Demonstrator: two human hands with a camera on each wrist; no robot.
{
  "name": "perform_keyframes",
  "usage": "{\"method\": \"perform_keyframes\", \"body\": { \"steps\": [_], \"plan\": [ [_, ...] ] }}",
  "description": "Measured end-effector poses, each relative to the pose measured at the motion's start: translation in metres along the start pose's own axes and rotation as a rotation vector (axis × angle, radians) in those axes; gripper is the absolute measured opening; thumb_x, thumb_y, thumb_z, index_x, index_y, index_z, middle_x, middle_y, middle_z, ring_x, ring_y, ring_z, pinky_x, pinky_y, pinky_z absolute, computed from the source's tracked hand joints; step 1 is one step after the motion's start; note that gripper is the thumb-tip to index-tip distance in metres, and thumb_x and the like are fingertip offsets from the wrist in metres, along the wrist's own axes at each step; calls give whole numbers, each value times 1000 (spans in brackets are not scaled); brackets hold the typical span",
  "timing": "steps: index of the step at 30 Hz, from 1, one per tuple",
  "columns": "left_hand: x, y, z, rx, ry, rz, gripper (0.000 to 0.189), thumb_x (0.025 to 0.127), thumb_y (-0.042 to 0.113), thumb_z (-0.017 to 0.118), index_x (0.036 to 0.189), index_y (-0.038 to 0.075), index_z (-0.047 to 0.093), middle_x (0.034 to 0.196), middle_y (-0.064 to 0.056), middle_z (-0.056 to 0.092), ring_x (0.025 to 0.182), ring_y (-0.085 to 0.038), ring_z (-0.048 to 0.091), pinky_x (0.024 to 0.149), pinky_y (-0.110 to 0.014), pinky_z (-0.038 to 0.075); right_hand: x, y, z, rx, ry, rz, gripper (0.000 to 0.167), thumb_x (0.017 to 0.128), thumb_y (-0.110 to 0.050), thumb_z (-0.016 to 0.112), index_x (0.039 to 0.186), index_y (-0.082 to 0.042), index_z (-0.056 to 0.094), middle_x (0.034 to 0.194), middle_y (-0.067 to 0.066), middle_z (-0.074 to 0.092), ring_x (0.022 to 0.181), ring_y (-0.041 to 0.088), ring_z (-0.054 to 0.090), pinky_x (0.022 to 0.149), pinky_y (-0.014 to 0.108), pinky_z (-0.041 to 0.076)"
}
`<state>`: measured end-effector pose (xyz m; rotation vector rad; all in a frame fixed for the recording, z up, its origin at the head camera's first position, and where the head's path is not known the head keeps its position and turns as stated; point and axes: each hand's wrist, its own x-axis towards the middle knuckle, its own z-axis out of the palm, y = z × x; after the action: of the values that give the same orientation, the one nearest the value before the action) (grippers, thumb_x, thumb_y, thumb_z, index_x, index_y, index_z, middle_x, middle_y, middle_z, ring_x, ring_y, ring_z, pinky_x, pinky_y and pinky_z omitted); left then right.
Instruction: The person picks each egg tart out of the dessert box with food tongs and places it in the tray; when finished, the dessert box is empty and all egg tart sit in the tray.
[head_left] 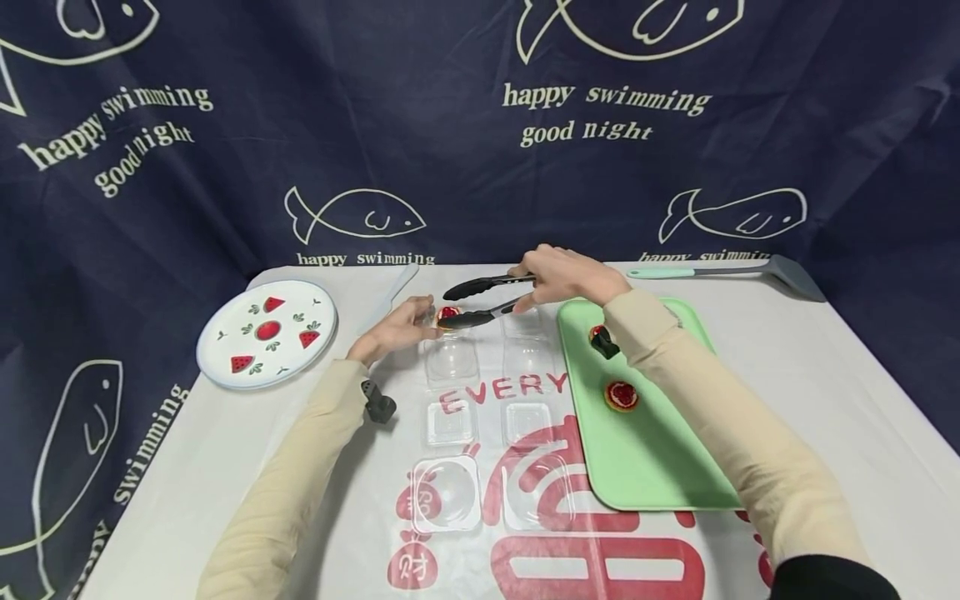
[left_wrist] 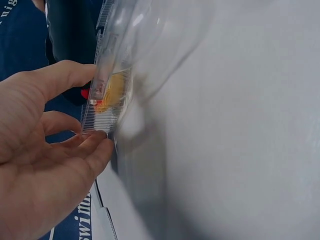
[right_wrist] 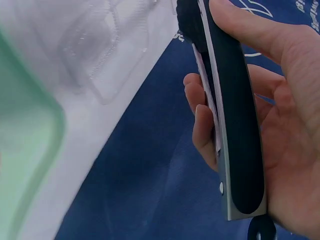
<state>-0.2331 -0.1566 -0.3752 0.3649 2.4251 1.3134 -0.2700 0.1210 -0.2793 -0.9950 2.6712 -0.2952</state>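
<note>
Near the far edge of the table, my left hand [head_left: 397, 327] grips the side of a clear plastic box [left_wrist: 102, 120], thumb on one face and fingers on the other. Inside sits a small tart [head_left: 448, 312] with a red topping and yellow crust. My right hand [head_left: 566, 275] holds black-tipped tongs [right_wrist: 240, 125], their handle against the palm. The two tong arms stand apart, with the nearer tip overlapping the tart in the head view. Two more tarts lie on the green tray [head_left: 652, 467]: one heart-topped tart [head_left: 622, 396], and another tart [head_left: 596, 332] partly hidden by the right wrist camera.
Several clear plastic boxes [head_left: 446, 493] and lids stand in two columns in front of the hands. A white plate [head_left: 225, 333] with watermelon pictures lies at left, beside a pale-handled utensil [head_left: 403, 282]. A grey turner [head_left: 795, 277] with a mint handle lies at the back right.
</note>
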Motion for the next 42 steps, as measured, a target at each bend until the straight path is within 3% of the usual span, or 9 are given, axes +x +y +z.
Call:
{"method": "perform_keyframes", "body": {
  "steps": [2, 6, 11, 14, 20, 25, 34, 38, 42],
  "plan": [
    [-3, 5, 0, -7, -5, -3, 78, 90, 5, 62, 149, -14, 15, 157, -29, 18, 144, -40, 23, 120, -46, 19, 5, -5, -3, -8, -33, 6, 65, 80, -36, 79, 133, -4, 60, 123, 11, 67, 51, 10, 51, 58, 27, 43],
    [-2, 4, 0, -13, -1, -6, 79, 90, 6, 63, 149, -12, 15, 155, -29, 22, 142, -41, 26, 119, -48, 19, 13, -14, -8, -34, -100, 22, 61, 82, -34, 78, 131, -2, 60, 135, 13, 58, 81, 23, 67, 75, 33, 52],
    [1, 0, 0, -7, 8, -19, 80, 89, 6, 65, 150, -10, 17, 155, -27, 24, 141, -39, 29, 119, -48, 21, 21, -22, -16, -65, -156, 60, 61, 83, -32, 78, 132, -1, 59, 137, 16, 56, 119, 32, 56, 94, 41, 50],
    [2, 1, -2, -2, 7, -16, 79, 88, 4, 65, 150, -11, 17, 155, -28, 24, 141, -39, 29, 119, -47, 22, 25, -28, -19, -91, -173, 87, 63, 83, -32, 78, 134, -2, 57, 137, 16, 53, 123, 33, 49, 98, 43, 47],
    [3, 3, -2, 13, 0, 17, 77, 87, 1, 63, 148, -14, 19, 153, -31, 25, 141, -42, 29, 118, -49, 23, 30, -37, -18, -115, -160, 134, 61, 81, -31, 79, 131, -6, 57, 131, 14, 51, 113, 29, 51, 95, 40, 47],
    [2, 3, -1, 9, -1, -11, 78, 88, 2, 64, 149, -13, 17, 155, -30, 23, 142, -41, 27, 119, -47, 22, 29, -35, -13, -90, -156, 143, 57, 82, -30, 78, 129, -7, 57, 129, 14, 51, 113, 29, 51, 94, 40, 47],
    [4, 7, 0, 43, 4, 5, 77, 87, 2, 64, 147, -15, 19, 153, -31, 24, 141, -42, 29, 118, -48, 24, 17, -22, -13, -45, -103, 80, 57, 83, -33, 78, 130, -6, 62, 129, 13, 57, 109, 28, 53, 90, 40, 47],
    [4, 8, 0, 43, 9, -23, 78, 88, 4, 64, 149, -12, 19, 155, -28, 22, 142, -41, 27, 118, -49, 22, 4, -13, -21, 1, -57, 37, 56, 82, -33, 79, 129, -6, 63, 132, 10, 61, 82, 23, 52, 73, 34, 45],
    [3, 5, 0, 53, 17, -48, 78, 88, 5, 65, 149, -11, 19, 156, -27, 21, 142, -41, 28, 118, -48, 22, -16, -3, -28, 37, -12, -5, 56, 81, -32, 79, 129, -6, 63, 131, 8, 62, 57, 15, 30, 56, 28, 34]
  ]
}}
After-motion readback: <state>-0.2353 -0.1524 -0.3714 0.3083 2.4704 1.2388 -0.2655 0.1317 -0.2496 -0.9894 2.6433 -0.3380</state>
